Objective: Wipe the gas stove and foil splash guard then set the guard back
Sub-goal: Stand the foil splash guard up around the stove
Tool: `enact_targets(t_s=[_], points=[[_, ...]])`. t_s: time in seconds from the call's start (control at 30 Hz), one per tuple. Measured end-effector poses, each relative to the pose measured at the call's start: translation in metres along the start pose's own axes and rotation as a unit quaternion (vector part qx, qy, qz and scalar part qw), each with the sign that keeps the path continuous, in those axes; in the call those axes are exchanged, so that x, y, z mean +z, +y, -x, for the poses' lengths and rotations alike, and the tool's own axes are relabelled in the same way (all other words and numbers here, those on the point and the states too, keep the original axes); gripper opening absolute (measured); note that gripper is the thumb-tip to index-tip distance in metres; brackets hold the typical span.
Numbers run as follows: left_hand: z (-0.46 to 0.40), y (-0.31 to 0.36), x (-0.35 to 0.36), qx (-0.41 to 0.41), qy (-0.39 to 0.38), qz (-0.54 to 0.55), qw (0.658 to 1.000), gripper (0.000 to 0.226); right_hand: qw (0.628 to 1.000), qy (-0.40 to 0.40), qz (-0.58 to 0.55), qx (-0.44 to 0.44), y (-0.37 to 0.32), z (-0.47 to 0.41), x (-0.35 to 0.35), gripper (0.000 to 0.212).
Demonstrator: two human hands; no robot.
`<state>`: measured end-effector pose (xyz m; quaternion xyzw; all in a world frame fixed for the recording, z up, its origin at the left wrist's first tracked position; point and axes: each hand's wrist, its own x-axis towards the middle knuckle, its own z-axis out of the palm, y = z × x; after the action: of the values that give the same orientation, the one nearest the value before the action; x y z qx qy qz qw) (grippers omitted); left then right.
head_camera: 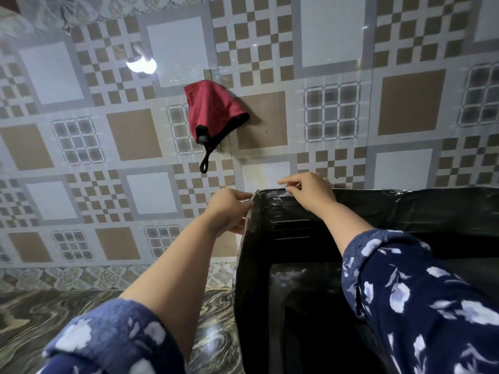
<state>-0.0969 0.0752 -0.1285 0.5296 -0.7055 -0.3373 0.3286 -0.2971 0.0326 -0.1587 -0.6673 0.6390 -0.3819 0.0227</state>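
The dark foil splash guard point(432, 206) stands upright around the black gas stove point(297, 292), its back panel against the tiled wall and its left panel folded forward. My left hand point(229, 211) grips the top of the left panel at the corner. Just to the right, my right hand point(307, 193) holds the top edge of the back panel, fingers curled over it. Most of the stove top lies in shadow, partly hidden by my right sleeve.
A red cloth with black trim and a loop point(213, 114) hangs on the patterned tile wall point(135, 136) above the guard's left corner. A marbled countertop point(54, 314) stretches to the left of the stove.
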Motion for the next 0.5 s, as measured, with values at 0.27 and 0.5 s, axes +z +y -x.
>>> enact_targets(t_s=[0.27,0.5], points=[[0.014,-0.002,0.001,-0.028,-0.051,0.089,0.994,0.049,0.999,0.04,0.001,0.007,-0.003,0.002,0.016,0.023],[0.015,-0.004,0.004,-0.032,-0.022,0.133,0.99,0.046,0.999,0.03,-0.006,0.019,-0.018,-0.003,0.025,0.023]])
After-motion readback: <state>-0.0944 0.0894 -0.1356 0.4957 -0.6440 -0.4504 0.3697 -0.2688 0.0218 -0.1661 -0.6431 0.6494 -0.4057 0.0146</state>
